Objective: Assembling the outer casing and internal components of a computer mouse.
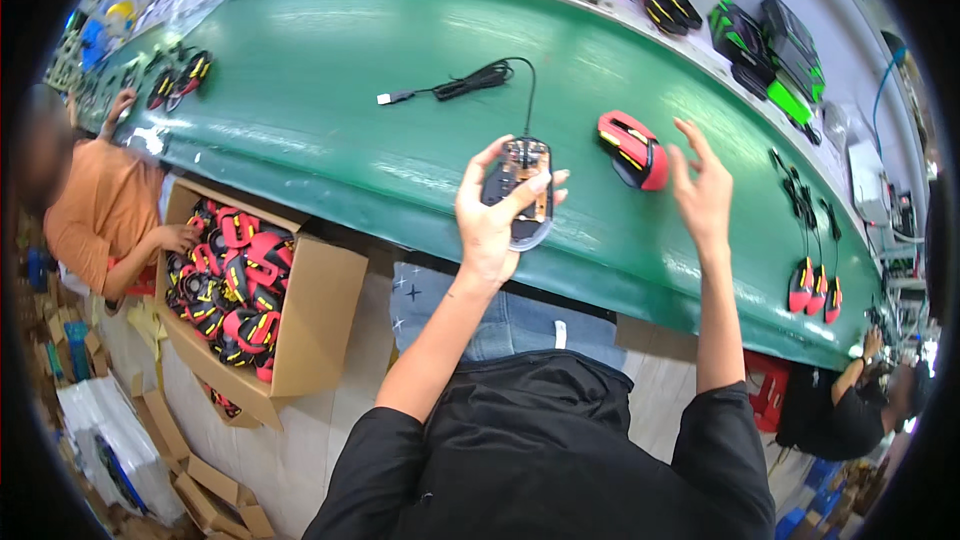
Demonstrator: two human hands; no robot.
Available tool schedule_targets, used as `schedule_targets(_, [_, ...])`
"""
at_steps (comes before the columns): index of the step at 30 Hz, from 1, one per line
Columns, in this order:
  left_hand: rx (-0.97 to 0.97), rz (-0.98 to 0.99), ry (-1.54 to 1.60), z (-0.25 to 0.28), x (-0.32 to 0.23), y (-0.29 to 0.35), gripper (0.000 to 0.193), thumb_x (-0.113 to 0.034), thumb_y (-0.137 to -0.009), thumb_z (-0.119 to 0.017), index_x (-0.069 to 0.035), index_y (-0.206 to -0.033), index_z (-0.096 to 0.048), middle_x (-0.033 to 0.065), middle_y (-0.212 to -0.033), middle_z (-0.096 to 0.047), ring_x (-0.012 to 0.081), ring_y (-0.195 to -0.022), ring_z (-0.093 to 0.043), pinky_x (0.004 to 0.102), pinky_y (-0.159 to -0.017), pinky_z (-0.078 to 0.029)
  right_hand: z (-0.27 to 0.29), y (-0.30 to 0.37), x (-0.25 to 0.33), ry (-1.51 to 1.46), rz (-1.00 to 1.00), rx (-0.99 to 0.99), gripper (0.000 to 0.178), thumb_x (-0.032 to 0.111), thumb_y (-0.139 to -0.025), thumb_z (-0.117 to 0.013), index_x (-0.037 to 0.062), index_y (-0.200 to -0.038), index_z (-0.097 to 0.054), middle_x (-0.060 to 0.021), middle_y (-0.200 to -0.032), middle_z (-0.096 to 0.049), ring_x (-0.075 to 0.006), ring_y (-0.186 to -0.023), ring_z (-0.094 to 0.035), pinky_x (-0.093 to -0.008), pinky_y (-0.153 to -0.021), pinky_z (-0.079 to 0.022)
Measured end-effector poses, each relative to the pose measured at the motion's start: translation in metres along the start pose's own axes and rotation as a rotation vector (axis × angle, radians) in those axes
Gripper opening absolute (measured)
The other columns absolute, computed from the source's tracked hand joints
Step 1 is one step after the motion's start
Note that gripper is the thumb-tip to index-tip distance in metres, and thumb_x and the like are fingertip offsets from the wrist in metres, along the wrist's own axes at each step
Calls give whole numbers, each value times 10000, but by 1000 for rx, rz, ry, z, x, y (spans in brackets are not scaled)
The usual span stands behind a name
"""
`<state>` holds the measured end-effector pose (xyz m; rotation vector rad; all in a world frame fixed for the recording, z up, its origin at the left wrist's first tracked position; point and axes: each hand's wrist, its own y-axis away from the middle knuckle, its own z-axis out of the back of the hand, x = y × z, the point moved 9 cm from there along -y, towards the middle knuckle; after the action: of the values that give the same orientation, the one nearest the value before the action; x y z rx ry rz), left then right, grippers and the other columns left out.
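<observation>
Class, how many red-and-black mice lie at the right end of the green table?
3. They lie side by side, to the right of the person's right hand: a left mouse, a middle mouse and a right mouse. None of this group seems hidden.

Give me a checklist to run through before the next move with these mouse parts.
1. Left hand gripping the dark mouse base with exposed circuit board: ok.
2. Black, bundled cable clear of the red-and-black plastic mouse shell: ok.
3. Pale rectangular plug lying free on the smooth green work surface: ok.
4. Right hand gripping the shell: not ok, open beside it.
5. Shell's underside: cannot tell, hidden.
</observation>
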<state>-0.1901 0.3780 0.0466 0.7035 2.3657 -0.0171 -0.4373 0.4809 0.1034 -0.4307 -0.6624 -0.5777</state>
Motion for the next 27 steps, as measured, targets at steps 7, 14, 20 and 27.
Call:
schedule_targets(7, [-16, -27, -108, -2, 4, 3, 590, 72, -827, -685, 12, -1337, -395, 214, -1114, -616, 347, -951, -687, 431, -794, -615, -36, -3, 63, 312, 398, 80, 631, 452, -843, -692, 97, -1340, -535, -217, -1106, -672, -351, -968, -666, -403, -874, -512])
schedule_targets(14, [-6, -152, -433, -1, 1, 6, 507, 30, -867, -658, 11, -1329, -451, 115, -1139, -626, 189, -975, -659, 304, -841, -567, -41, 50, 112, -225, 253, 23, 462, 278, -866, -713, 103, -1284, -623, -184, -1133, -677, -244, -917, -681, -335, -842, -515])
schedule_targets(20, [171, -83, -53, -8, 3, 6, 541, -326, -1016, -392, 55, -1400, -398, 139, -1346, -517, 193, -1215, -517, 317, -1049, -396, -86, 92, 132, 3, 303, -83, 651, 229, -827, -727, 65, -1407, -481, -239, -1305, -525, -366, -980, -604, -402, -839, -507])
schedule_targets(27, [210, -143, -142, -18, -6, 11, 678, -228, -918, -665, 40, -1453, -345, 132, -1362, -502, 168, -1239, -484, 303, -1061, -371, -86, 82, 130, -314, 335, 38, 657, 132, -818, -702, 27, -1416, -450, -264, -1376, -466, -419, -1070, -579, -409, -891, -494])
